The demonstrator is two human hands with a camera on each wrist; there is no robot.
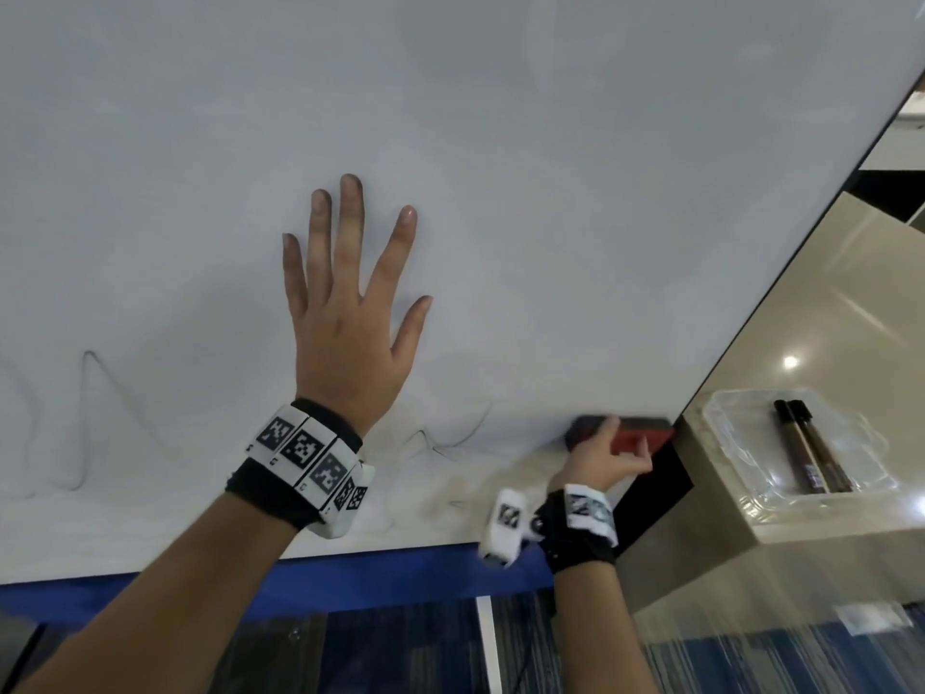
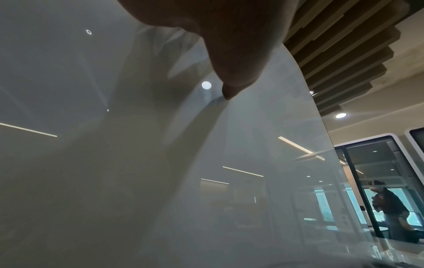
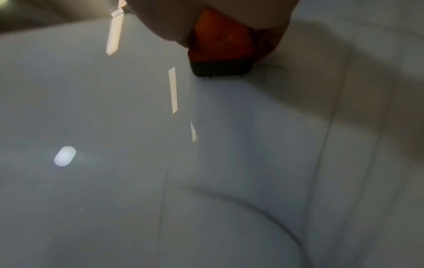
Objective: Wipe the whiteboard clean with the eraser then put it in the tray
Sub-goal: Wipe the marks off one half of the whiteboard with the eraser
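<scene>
Right hand (image 1: 598,460) grips eraser (image 1: 635,435) at whiteboard (image 1: 500,142) lower right corner; left hand (image 1: 350,313) pressed flat, fingers spread; faint marks remain; tray (image 1: 741,485) awaits.

Left forearm: bare, no sleeve, entering from the lower left of the head view.
Left wrist band (image 1: 305,463): black fabric cuff, ringed by white rectangular blocks, each printed with a black-and-white square fiducial marker; small letters sit under some markers.
Left hand (image 1: 345,318): bare, no glove, no rings seen.
Right forearm: bare, no sleeve, at lower centre-right.
Right wrist band (image 1: 583,528): black fabric cuff carrying white marker blocks of the same kind, blurred; one white block (image 1: 505,525) juts out to its left.
Right hand (image 1: 600,458): bare, ungloved.
</scene>
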